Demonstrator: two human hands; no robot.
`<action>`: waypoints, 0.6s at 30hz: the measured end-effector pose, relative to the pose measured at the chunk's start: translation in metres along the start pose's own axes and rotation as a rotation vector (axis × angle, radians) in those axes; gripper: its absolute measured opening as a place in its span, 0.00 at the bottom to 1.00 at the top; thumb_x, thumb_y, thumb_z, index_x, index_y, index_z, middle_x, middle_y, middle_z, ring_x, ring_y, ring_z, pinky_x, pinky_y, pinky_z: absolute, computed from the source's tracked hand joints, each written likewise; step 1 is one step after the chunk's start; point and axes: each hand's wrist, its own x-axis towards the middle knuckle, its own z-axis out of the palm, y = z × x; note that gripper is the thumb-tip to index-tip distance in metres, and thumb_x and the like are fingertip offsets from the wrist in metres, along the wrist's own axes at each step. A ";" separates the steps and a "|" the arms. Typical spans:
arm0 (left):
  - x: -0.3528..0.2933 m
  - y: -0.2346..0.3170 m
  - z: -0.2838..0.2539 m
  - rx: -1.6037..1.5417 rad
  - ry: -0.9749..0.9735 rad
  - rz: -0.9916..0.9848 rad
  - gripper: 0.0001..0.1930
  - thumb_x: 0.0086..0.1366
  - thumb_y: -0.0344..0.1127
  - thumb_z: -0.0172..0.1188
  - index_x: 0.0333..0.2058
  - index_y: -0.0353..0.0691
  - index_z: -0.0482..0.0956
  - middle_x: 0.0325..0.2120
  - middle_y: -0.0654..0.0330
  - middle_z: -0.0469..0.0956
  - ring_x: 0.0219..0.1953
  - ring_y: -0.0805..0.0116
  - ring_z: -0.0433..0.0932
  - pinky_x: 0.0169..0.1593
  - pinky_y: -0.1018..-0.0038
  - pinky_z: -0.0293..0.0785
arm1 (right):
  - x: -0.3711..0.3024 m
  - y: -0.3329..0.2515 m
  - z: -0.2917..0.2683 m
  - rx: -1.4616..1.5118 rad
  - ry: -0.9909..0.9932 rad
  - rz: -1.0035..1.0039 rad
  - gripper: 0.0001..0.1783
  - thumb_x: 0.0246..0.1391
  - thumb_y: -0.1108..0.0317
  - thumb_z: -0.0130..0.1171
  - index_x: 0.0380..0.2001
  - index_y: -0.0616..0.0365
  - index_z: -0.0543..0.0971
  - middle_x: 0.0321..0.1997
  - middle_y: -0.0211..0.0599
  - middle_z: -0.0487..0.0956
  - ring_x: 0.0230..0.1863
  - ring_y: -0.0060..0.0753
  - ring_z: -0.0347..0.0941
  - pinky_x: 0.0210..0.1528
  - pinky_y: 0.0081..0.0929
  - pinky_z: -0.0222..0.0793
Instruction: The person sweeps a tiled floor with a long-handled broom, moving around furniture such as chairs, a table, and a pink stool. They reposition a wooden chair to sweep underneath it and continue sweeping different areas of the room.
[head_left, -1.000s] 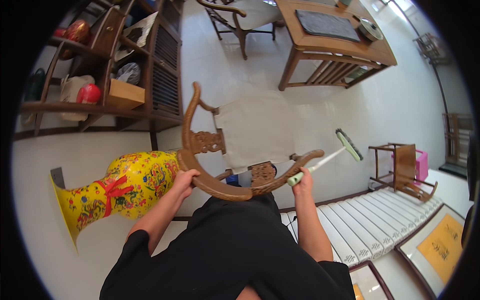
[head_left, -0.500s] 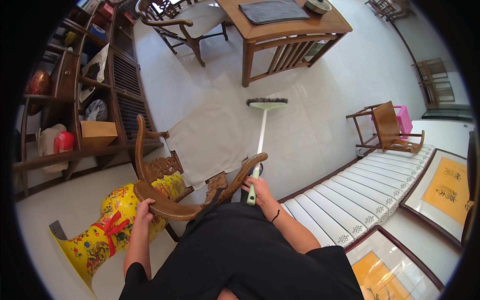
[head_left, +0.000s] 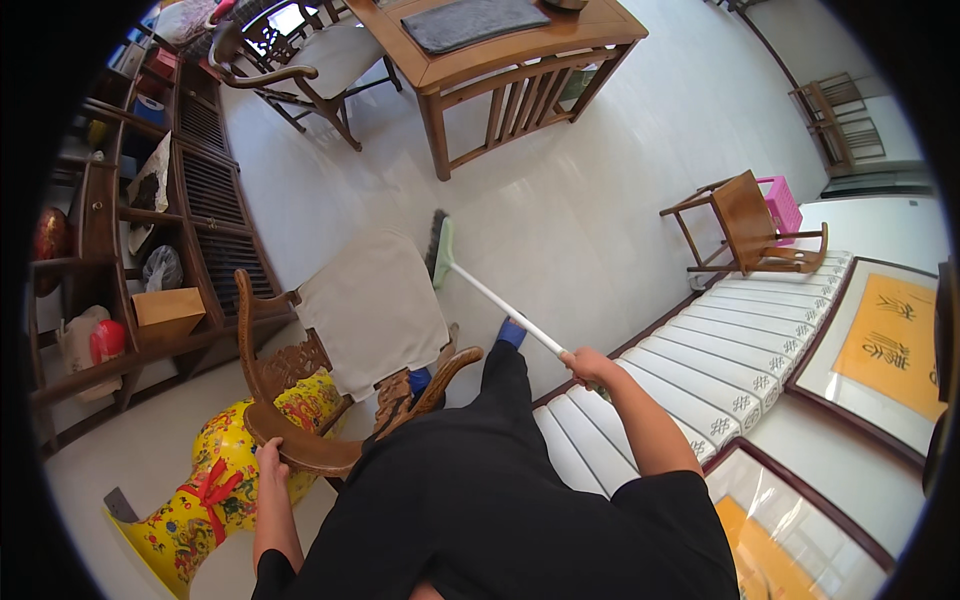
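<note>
My right hand (head_left: 590,367) is wrapped round the handle of a broom (head_left: 508,308), out to my right. The broom has a white pole and a pale green head with dark bristles; the head rests on the floor beyond the chair seat, its bristles facing left. At my lower left, my left hand (head_left: 271,459) grips the curved back rail of a carved wooden armchair (head_left: 315,453). A light grey cushion (head_left: 375,305) covers its seat. My blue-covered feet show beside the chair and ahead of me.
A yellow flowered vase (head_left: 222,452) with a red ribbon stands behind the armchair. Dark shelves (head_left: 215,190) line the left. Ahead are a wooden table (head_left: 520,50) and another armchair (head_left: 335,62). On the right are a white radiator (head_left: 700,365), framed calligraphy (head_left: 880,330) and a wooden stool (head_left: 745,225).
My right hand has moved out to the right with the broom. The broom head has swung left and turned. One foot has come forward. My left hand still holds the chair.
</note>
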 end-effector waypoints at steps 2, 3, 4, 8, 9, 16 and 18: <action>-0.024 -0.005 0.014 0.017 0.073 0.032 0.19 0.56 0.24 0.55 0.47 0.29 0.67 0.42 0.51 0.73 0.42 0.54 0.75 0.45 0.58 0.75 | 0.020 0.004 -0.031 -0.071 0.018 0.020 0.25 0.59 0.49 0.52 0.23 0.65 0.72 0.17 0.38 0.71 0.15 0.35 0.67 0.14 0.36 0.62; -0.032 -0.008 0.017 0.073 0.132 0.059 0.21 0.55 0.24 0.56 0.49 0.30 0.66 0.44 0.50 0.73 0.43 0.54 0.75 0.46 0.59 0.75 | 0.032 0.004 -0.046 -0.100 0.021 0.022 0.25 0.58 0.50 0.52 0.22 0.65 0.73 0.16 0.39 0.71 0.14 0.35 0.67 0.14 0.36 0.61; -0.039 -0.015 0.018 0.132 0.189 0.079 0.23 0.55 0.23 0.56 0.51 0.32 0.64 0.45 0.49 0.72 0.44 0.54 0.75 0.47 0.60 0.74 | 0.038 0.009 -0.064 -0.114 0.059 0.014 0.24 0.57 0.51 0.54 0.21 0.65 0.73 0.16 0.40 0.71 0.14 0.36 0.67 0.14 0.37 0.62; -0.076 -0.032 0.043 0.526 0.297 0.292 0.30 0.53 0.24 0.57 0.56 0.31 0.60 0.52 0.46 0.67 0.51 0.51 0.71 0.52 0.61 0.70 | 0.051 0.055 -0.172 -0.365 0.224 0.045 0.25 0.56 0.50 0.54 0.23 0.66 0.78 0.19 0.44 0.77 0.17 0.40 0.74 0.22 0.40 0.69; -0.089 -0.037 0.052 0.641 0.358 0.346 0.31 0.53 0.25 0.56 0.57 0.31 0.59 0.53 0.45 0.66 0.52 0.49 0.70 0.53 0.60 0.69 | 0.045 0.062 -0.200 -0.493 0.279 0.091 0.24 0.56 0.50 0.54 0.27 0.63 0.81 0.24 0.46 0.80 0.23 0.44 0.78 0.29 0.42 0.72; -0.149 -0.083 0.163 1.112 -0.111 0.789 0.36 0.56 0.38 0.62 0.61 0.31 0.58 0.60 0.40 0.61 0.62 0.44 0.60 0.63 0.61 0.57 | -0.005 0.074 -0.261 -0.509 0.594 0.052 0.20 0.56 0.55 0.55 0.35 0.65 0.78 0.38 0.57 0.79 0.43 0.58 0.75 0.46 0.47 0.71; -0.157 -0.096 0.201 1.124 -0.334 0.746 0.39 0.56 0.45 0.64 0.61 0.31 0.59 0.58 0.40 0.63 0.61 0.45 0.62 0.62 0.61 0.59 | -0.008 0.084 -0.259 -0.477 0.557 -0.001 0.21 0.56 0.56 0.54 0.33 0.68 0.78 0.34 0.59 0.79 0.36 0.58 0.77 0.39 0.47 0.73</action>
